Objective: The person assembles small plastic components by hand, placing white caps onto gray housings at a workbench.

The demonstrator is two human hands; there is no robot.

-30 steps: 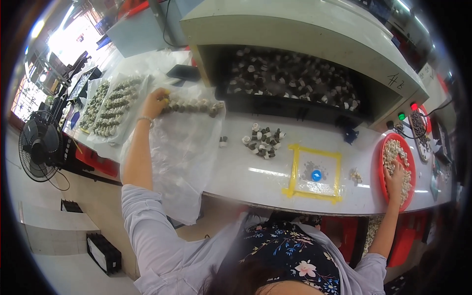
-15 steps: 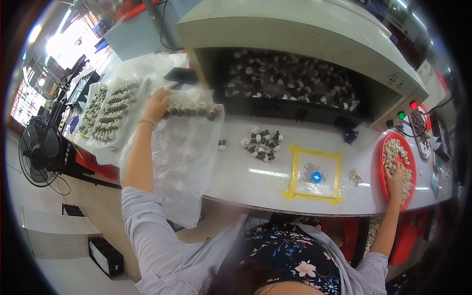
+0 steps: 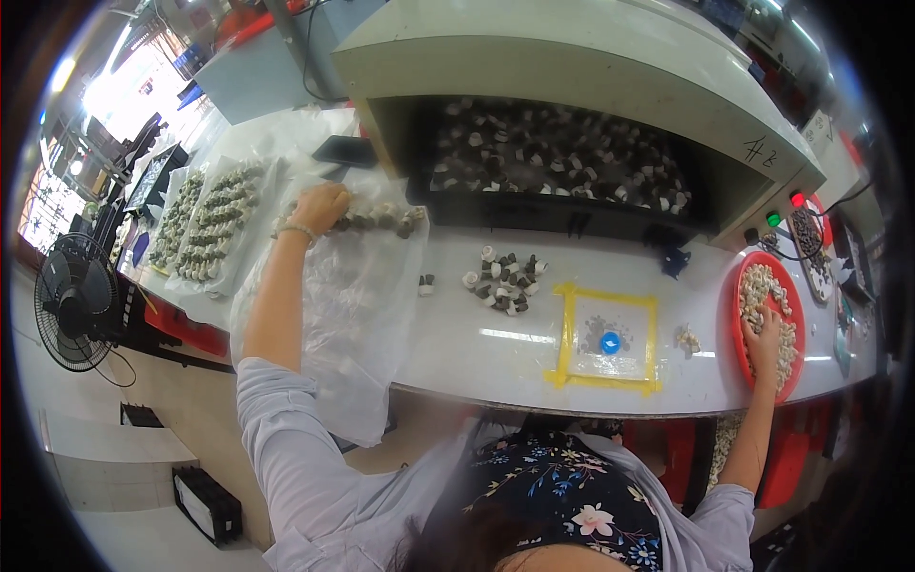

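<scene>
My left hand (image 3: 322, 208) is over a row of small grey-and-white pieces (image 3: 386, 219) at the far end of a thin white plastic sheet (image 3: 329, 324). Its fingers are curled and closed; whatever they hold is hidden beneath them. On the right, my right hand (image 3: 762, 341) reaches into a round red tray (image 3: 737, 334) of small cream-coloured pieces (image 3: 789, 338). Those fingers look drawn together among the pieces, and I cannot make out what is between them. A loose pile of dark-and-white pieces (image 3: 505, 279) lies between my hands, with a couple more (image 3: 426, 285) beside the sheet.
A pale open-fronted box (image 3: 572, 67) with a dark tray of pieces stands behind the table. Yellow tape (image 3: 567, 334) frames a blue round cap (image 3: 610, 342). Sheets with rows of pieces (image 3: 222, 219) lie left, near a phone-like black slab (image 3: 345, 151) and a fan (image 3: 76, 300).
My left hand has shifted to the right along the row of pieces, and its fingers are more curled. My right hand stays in the red tray with little movement.
</scene>
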